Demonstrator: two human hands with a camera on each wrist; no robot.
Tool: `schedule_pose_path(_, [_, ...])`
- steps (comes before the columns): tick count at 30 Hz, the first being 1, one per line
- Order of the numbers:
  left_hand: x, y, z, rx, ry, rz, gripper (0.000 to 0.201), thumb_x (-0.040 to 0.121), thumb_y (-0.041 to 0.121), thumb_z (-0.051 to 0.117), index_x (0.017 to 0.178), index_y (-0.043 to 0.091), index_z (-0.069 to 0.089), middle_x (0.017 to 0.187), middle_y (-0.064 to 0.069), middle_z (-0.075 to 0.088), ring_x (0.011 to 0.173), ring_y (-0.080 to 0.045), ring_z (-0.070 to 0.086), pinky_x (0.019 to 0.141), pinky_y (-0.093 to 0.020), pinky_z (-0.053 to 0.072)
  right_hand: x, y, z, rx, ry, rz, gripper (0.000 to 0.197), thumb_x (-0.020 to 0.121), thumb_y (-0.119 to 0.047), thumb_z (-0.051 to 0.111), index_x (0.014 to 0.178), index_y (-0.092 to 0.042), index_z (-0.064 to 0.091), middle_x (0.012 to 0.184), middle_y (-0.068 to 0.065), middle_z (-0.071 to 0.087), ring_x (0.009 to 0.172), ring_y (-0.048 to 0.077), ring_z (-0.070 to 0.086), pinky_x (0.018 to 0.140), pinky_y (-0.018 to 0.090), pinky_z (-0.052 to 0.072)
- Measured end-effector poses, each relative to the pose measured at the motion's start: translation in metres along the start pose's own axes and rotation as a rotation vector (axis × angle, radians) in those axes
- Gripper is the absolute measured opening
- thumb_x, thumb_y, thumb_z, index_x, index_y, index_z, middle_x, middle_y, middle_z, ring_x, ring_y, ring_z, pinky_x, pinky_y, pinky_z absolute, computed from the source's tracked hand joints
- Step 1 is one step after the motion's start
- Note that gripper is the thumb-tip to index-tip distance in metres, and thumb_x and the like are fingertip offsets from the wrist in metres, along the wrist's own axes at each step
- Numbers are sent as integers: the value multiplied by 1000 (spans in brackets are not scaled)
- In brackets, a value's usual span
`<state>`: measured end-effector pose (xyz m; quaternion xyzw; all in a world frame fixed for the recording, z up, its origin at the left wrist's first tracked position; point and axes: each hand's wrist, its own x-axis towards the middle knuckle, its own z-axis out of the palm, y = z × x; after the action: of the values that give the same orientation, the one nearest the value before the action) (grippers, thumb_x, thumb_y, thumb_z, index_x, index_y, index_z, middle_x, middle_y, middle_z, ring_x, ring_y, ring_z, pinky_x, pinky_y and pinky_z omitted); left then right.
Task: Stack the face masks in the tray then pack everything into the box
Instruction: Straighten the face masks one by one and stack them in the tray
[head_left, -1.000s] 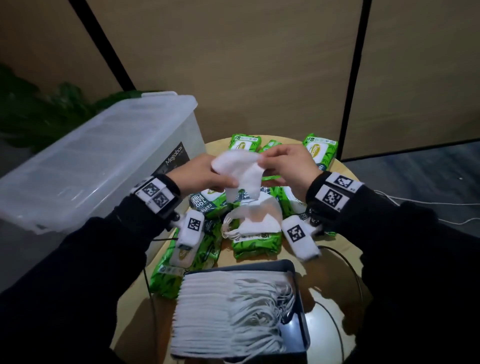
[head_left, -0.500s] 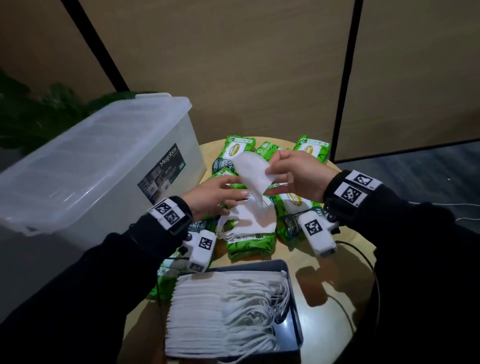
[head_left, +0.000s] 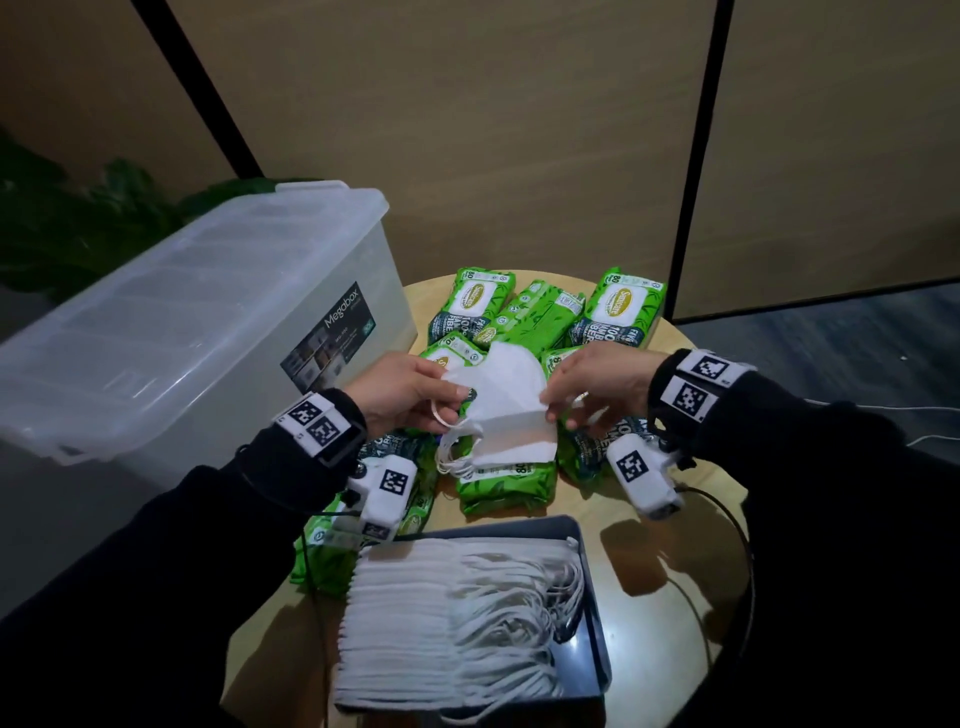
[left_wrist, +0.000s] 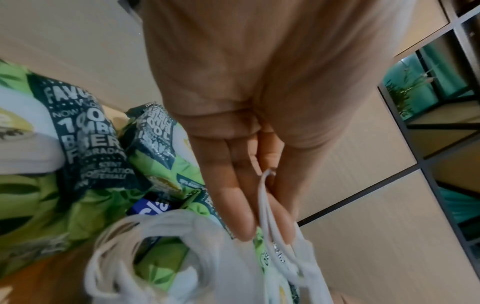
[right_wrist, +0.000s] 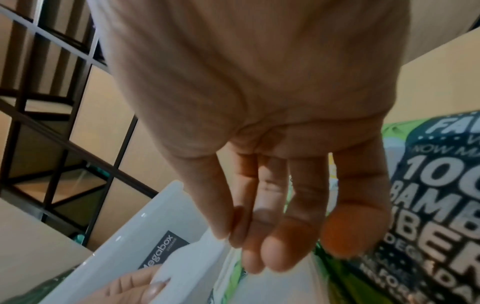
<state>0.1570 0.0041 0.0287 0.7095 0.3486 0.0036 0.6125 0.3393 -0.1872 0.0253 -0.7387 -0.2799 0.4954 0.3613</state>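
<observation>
A white face mask (head_left: 501, 387) is held flat between both hands above the green packs. My left hand (head_left: 415, 395) pinches its left edge, with an ear loop (left_wrist: 267, 207) running across the fingers. My right hand (head_left: 582, 384) pinches the right edge (right_wrist: 197, 265). Under the held mask, a few more white masks (head_left: 498, 447) lie on a green pack. A dark tray (head_left: 592, 608) at the table's near edge holds a stack of white masks (head_left: 415, 623), loops to the right. The clear lidded box (head_left: 171, 332) stands to the left.
Several green wet-wipe packs (head_left: 618, 306) cover the back and left of the round wooden table (head_left: 654, 561). A thin cable (head_left: 727, 525) runs over the table's right side. A wall with black strips is behind, and a plant (head_left: 78, 218) is at far left.
The mask was held up and bunched at first; now both hands have spread it flat and lower, the left hand moving up to its left edge.
</observation>
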Motion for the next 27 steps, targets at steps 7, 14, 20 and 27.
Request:
schedule_pose_path(7, [7,-20,5,122,15,-50,12,86,-3,77,83,-4,65,76,-19,71,55,-21,68,47,-26,58,-1,3,3,-195,-51,83,16,93,-18,73,96,-2,73,86,9,77,60,17,60,50,20,44])
schedule_pose_path(14, [11,-22,4,185,41,-52,14,87,3,78,93,-7,71,73,-21,70,57,-24,67,52,-29,60,-2,8,3,-181,-111,161,30,91,-29,78,92,1,76,83,13,76,52,16,62,45,17,47])
schedule_pose_path(20, [22,-17,-5,547,180,71,34,71,32,94,96,19,75,86,-3,73,72,-19,66,65,-30,51,9,10,0,-163,166,52,28,91,-22,77,94,5,71,88,20,78,59,25,70,58,37,59])
schedule_pose_path(27, [25,-2,13,1015,-79,151,41,87,47,78,106,10,75,98,-3,69,90,-23,61,79,-32,44,12,2,20,-386,96,39,24,92,-19,70,92,5,72,76,15,71,76,35,77,51,36,58])
